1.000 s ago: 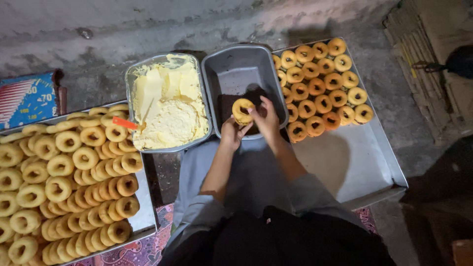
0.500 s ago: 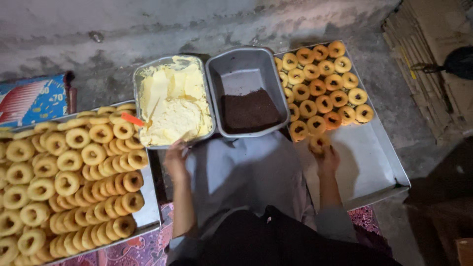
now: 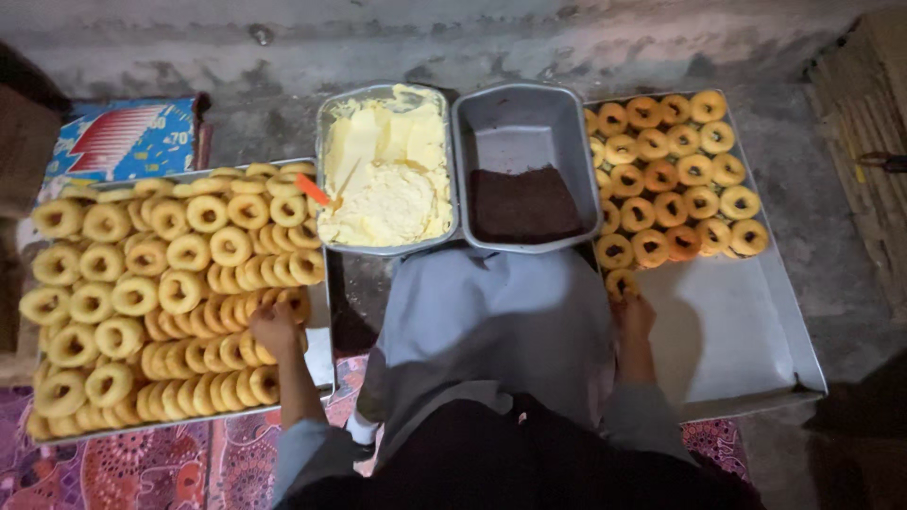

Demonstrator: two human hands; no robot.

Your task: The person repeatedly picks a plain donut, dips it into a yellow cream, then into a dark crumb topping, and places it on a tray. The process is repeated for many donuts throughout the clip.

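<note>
My left hand [image 3: 275, 330] rests on the plain ring doughnuts [image 3: 142, 283] piled on the left metal tray [image 3: 321, 351], fingers curled over one of them at the pile's right edge. My right hand [image 3: 633, 312] sits on the right tray [image 3: 746, 331], its fingers touching a coated doughnut [image 3: 621, 282] at the near end of the rows of coated doughnuts [image 3: 671, 189]. Between the trays stand a pan of pale yellow cream [image 3: 387, 184] and a pan of dark brown crumbs [image 3: 524, 203].
An orange spatula handle [image 3: 313, 190] sticks out of the cream pan. A blue and red box [image 3: 123, 137] lies behind the left tray. My lap in grey cloth [image 3: 491, 321] fills the middle. A patterned mat [image 3: 142, 467] covers the floor below; a concrete wall runs behind.
Both hands left the brown crumb pan. The right hand carried a coated doughnut to the right tray and set it down; the left hand swung over to the plain doughnut pile.
</note>
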